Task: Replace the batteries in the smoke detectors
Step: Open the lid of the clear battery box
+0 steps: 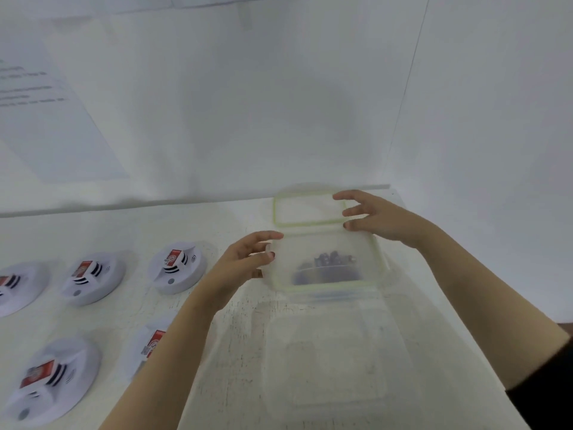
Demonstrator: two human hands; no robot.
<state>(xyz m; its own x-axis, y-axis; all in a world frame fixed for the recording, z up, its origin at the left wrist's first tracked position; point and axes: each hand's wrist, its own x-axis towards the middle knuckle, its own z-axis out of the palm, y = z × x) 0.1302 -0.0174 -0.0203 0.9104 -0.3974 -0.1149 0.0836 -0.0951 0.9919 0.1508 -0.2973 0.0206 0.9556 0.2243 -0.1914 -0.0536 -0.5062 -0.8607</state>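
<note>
Looked down from the head camera onto a white tabletop (235, 336), scuffed and speckled near the middle, set against a plain white wall (248, 103). Noted a pale sheet (46, 119) on that wall at far left, print too blurred to read, and a thin dark line (410, 88) running down the wall at right. Counted five round white smoke detectors (178, 266) on the left part of the table, each with a red-and-white label on top: three in a far row, two nearer, one of these half hidden behind the left forearm. Found the batteries (325, 268), a dark cluster, inside a clear container (325, 285) with a green-edged rim, right of the detectors and near the table's back edge. Saw its green-edged lid (310, 209) just behind it, toward the wall; could not tell whether flat or tilted. Saw the left hand (245, 259) at the container's left wall, fingers curved; could not tell whether gripping or only touching. Saw the right hand (381, 218) with fingers spread and fairly straight, tips at the lid's right edge, clasping nothing. Made out a second clear container (325, 367), blurred, just in front of the first, and a black sleeve (552, 383) on the right arm.
</note>
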